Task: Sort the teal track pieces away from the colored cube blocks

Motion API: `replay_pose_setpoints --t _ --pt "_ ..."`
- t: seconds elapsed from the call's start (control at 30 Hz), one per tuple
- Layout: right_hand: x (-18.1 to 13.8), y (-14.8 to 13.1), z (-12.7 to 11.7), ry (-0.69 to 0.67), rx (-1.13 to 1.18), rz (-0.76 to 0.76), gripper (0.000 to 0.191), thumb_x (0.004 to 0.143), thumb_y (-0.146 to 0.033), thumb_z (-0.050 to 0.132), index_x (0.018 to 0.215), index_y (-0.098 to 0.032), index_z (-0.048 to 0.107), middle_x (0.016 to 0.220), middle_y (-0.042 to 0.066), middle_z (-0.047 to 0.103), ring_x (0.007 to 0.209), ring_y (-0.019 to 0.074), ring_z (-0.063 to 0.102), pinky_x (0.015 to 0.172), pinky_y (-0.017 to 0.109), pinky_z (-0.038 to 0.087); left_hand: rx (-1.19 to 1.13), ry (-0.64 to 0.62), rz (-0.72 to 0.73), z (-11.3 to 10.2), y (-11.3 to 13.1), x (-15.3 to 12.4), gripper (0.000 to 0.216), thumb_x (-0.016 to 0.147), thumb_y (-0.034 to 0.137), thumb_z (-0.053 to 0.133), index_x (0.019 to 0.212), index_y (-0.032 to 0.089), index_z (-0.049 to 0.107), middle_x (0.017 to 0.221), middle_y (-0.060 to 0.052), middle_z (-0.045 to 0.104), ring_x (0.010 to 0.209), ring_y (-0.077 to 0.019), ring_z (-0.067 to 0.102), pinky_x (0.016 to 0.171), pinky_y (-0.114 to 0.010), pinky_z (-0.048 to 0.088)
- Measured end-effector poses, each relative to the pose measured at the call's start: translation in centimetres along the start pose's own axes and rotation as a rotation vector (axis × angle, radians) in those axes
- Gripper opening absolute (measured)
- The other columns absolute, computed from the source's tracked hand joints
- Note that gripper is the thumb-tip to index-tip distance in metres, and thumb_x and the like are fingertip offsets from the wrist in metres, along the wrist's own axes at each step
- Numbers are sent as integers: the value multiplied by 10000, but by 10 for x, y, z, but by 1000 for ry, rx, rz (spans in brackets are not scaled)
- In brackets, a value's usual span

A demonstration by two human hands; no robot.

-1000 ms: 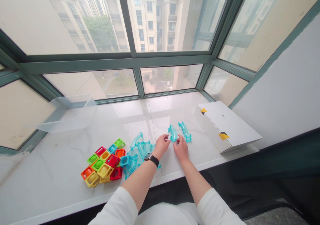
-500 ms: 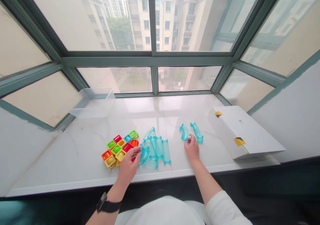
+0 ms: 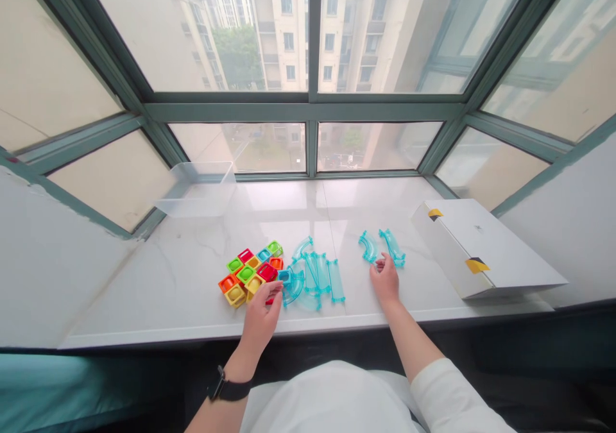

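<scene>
My left hand (image 3: 262, 311) is over the near right edge of a cluster of coloured plastic blocks (image 3: 247, 274). Its fingers are bent, with a gap to the thumb through which a red block shows. Just beyond the fingertips is a blue block (image 3: 285, 277), beside a group of clear turquoise track pieces (image 3: 315, 274). My right hand (image 3: 385, 282) rests on the countertop with loosely curled fingers and nothing visible in them. It lies just below a curved track piece (image 3: 368, 247) and a longer track piece (image 3: 393, 248).
At the back left stands a clear plastic bin (image 3: 202, 192). A white box (image 3: 491, 247) with yellow-and-black tabs is on the right. Windows (image 3: 231, 112) enclose the white countertop (image 3: 158, 292), whose front edge runs close to my body.
The view has shifted, so everything appears farther right and slightly higher. My left fingertips have drawn back a little, uncovering the blue block. My right hand has slid slightly off the curved track piece.
</scene>
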State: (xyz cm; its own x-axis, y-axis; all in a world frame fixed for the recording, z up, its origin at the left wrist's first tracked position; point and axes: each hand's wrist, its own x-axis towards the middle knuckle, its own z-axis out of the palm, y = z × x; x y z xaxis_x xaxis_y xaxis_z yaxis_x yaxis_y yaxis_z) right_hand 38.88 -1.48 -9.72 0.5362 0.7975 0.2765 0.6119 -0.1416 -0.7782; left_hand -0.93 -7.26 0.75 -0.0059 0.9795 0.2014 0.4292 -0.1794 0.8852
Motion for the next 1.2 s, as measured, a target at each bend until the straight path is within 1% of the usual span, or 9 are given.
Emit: replay_pose_setpoints --t 0.1,0.2,0.4,0.53,0.73,0.83,0.93,1.1,1.2 --pt "-15 -5 -6 18 36 29 551 825 -410 588 1323 -177 557 1010 102 689 858 258 652 850 423 557 5 -48 17 4 1 0 270 999 384 582 1179 228 708 1140 -82 745 1040 -230 733 926 -392 622" --pt "-33 -14 -10 -34 48 18 476 855 -428 585 1268 -190 599 995 92 707 884 260 671 872 422 555 10 -94 33 10 -1 -1 271 1010 370 566 1200 227 695 1152 -89 739 1042 -228 729 927 -396 619" --pt "-72 -44 -7 -328 -17 -245 343 957 -417 562 1236 -232 636 963 40 738 912 234 691 946 411 498 46 -187 148 30 0 -5 262 1003 300 566 1235 245 674 1167 -80 734 1033 -217 723 932 -392 616" --pt "-87 -59 3 -412 -104 -362 371 954 -373 594 1300 -241 611 901 13 726 866 222 680 912 392 471 152 -224 246 43 12 -6 274 1013 249 535 1254 264 666 1202 -80 722 1135 -235 692 1003 -429 591" --pt "-88 -63 10 -422 -155 -380 381 906 -264 586 1283 -228 631 809 -2 691 808 213 656 860 359 448 398 -331 438 80 30 13 389 964 206 589 1347 253 636 1414 -113 644 1374 -308 561 1182 -566 450" --pt "-87 -61 10 -424 -112 -361 390 888 -239 567 1270 -221 638 806 -1 691 800 209 653 861 359 452 516 -410 451 103 33 25 459 951 223 613 1410 224 596 1517 -113 588 1473 -349 464 1254 -627 321" --pt "-86 -60 8 -398 -51 -323 384 880 -230 536 1247 -212 646 794 -4 676 780 205 649 855 359 475 610 -475 416 119 32 31 503 973 270 601 1467 190 548 1550 -127 564 1497 -364 430 1269 -632 264" --pt "-84 -60 3 -280 75 -184 350 923 -277 474 1216 -198 647 782 -2 647 758 204 649 783 330 528 728 -499 399 121 25 31 441 995 293 580 1433 239 584 1532 -131 575 1495 -368 424 1248 -666 236" --pt "-83 -60 1 -276 141 -163 315 965 -298 435 1138 -217 685 894 32 703 840 213 679 824 338 541 766 -495 403 116 19 31 388 983 269 594 1368 257 636 1489 -120 600 1460 -380 448 1238 -664 244"
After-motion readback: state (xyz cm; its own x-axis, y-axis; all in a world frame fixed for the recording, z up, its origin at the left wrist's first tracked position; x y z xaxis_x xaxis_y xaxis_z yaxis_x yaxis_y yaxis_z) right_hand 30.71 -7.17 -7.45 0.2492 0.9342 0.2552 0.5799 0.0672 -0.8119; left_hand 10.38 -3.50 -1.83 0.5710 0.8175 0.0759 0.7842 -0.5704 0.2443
